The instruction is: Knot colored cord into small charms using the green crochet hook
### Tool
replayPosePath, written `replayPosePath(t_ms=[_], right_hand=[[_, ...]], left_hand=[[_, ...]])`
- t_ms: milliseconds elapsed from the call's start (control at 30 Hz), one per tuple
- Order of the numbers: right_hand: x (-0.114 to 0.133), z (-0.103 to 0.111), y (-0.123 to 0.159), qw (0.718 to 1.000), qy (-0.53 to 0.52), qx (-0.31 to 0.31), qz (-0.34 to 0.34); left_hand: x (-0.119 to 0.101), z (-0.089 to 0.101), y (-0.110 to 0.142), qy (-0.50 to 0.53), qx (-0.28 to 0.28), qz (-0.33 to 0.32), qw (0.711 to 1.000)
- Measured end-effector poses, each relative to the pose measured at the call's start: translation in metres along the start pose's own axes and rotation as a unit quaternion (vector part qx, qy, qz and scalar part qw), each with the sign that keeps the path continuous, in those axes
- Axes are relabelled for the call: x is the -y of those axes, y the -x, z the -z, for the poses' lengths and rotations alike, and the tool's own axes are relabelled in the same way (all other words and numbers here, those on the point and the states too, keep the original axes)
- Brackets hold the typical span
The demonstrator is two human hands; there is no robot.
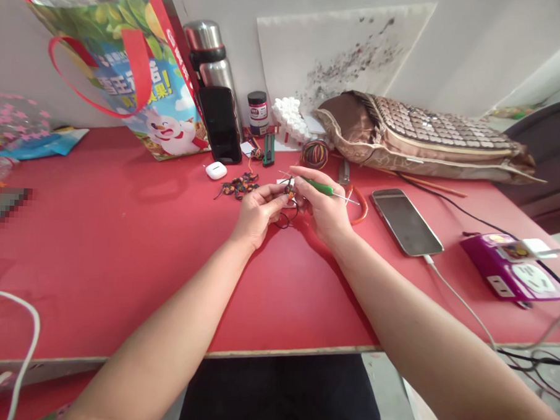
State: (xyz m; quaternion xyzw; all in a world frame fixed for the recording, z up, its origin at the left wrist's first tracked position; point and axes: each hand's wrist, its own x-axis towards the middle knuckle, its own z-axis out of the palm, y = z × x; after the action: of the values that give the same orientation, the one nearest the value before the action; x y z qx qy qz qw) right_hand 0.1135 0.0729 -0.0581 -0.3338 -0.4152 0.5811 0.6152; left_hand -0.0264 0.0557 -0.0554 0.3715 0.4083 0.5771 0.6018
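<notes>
Yarn piece (290, 194) sits pinched in the left hand (257, 216), at two o'clock from its palm; the right hand (325, 206), just beside it, clasps a green-handled tool (321, 187) lying ten-to-four.

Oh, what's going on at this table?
A person is working with both hands over a red table. The left hand pinches a small dark-and-orange yarn piece, while the right hand, close beside it, holds a slim tool with a green handle and a metal shaft. Behind the hands sits a round, multicoloured ball of yarn; a dark, multicoloured heap of yarn work lies beyond the left hand. Fingers hide the finer detail.
</notes>
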Motion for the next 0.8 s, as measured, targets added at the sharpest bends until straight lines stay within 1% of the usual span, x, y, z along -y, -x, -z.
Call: replayPosePath(t_ms=[167,300,433,567,667,800], right_hand=[[-0.0001,0.0028,0.0017,0.999,0.027,-0.016,0.019],[-0.0027,0.0013,0.0045,0.997,0.057,-0.028,0.038],[-0.0025,-0.0027,0.0023,0.994,0.104,-0.015,0.042],[0.0023,-0.0037,-0.0011,0.986,0.148,0.033,0.071],[0.0032,-0.0013,0.0011,0.988,0.133,0.049,0.062],[0.0016,0.0036,0.0074,0.991,0.113,0.038,0.057]], left_hand=[[0.0028,0.0013,-0.0005,-0.011,-0.018,-0.027,0.999],[0.0027,0.0006,0.0000,-0.005,-0.013,-0.046,0.999],[0.0008,0.0016,-0.0012,0.018,-0.007,-0.029,0.999],[-0.0037,0.0046,-0.0020,0.030,0.004,-0.010,0.999],[-0.0062,0.0059,-0.0017,0.025,0.024,0.002,0.999],[-0.0065,0.0057,-0.0005,0.022,0.035,0.009,0.999]])
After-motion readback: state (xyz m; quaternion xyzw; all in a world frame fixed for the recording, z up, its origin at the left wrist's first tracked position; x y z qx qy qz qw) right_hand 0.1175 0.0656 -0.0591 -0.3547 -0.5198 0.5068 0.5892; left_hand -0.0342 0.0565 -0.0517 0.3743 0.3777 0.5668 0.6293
